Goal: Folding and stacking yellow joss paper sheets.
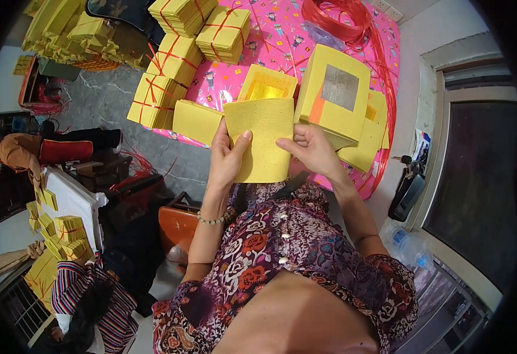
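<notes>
A yellow sheet of rough paper (263, 144), or a thin stack of such sheets, is held upright in front of me over the table's near edge. My left hand (229, 154) grips its left edge, thumb on the near face and fingers behind. On the other side my right hand (312, 148) pinches the right edge, with its fingers partly hidden. Just beyond the paper lies a yellow pile with a gold-orange middle (268, 85). To the right of it stands a tall yellow paper stack (323, 115) with a silver square on top. A low yellow stack (196, 122) sits beside my left hand.
Several yellow bundles (174, 57) tied with red string line the left side of the pink patterned table (282, 35). A coil of red plastic strapping (338, 20) lies at the far right. Two other people, one in a striped top (96, 304), are at the left.
</notes>
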The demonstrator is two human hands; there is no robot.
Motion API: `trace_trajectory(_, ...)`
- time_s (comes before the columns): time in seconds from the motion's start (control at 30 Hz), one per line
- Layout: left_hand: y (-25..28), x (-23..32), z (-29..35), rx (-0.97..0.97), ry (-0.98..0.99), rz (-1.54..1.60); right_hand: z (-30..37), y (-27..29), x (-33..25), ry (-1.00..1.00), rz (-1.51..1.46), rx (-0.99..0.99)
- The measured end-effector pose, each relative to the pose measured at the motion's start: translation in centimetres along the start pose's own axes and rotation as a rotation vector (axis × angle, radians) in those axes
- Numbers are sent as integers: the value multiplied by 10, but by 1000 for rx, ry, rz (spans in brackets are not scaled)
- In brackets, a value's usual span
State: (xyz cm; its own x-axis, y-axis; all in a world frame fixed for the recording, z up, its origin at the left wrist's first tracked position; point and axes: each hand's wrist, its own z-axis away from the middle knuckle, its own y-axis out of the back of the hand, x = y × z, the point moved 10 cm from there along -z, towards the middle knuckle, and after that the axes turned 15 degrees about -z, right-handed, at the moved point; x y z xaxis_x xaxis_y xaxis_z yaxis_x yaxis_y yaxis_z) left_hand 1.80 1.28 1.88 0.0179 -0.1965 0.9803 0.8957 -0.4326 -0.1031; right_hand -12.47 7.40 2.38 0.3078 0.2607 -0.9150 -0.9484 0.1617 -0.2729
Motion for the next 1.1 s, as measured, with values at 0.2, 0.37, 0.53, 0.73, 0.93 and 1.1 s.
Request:
trace_trajectory(0.2, 10, 6, -1, 58, -19, -2, -8, -7, 11, 47, 14, -50)
trace_trajectory(0.37, 21, 2, -2, 107, -47, -16, -11, -12, 24, 64, -55, -79)
trace_trajectory(0.53, 42, 8, 3, 259, -78, 4, -13, -13, 33, -15, 188, -129)
trace_trajectory(0.73, 56, 3, 3, 332, -72, 47, -19, -17, 33, 103, 13, -73)
trace_trajectory(0.93, 72, -3, 17, 401, -67, 29, -24, -25, 47, -89, 252, -225)
trace_trajectory(1.1, 67, -40, 29, 173, 48, -52, -39, -34, 25, -1, 27, -90)
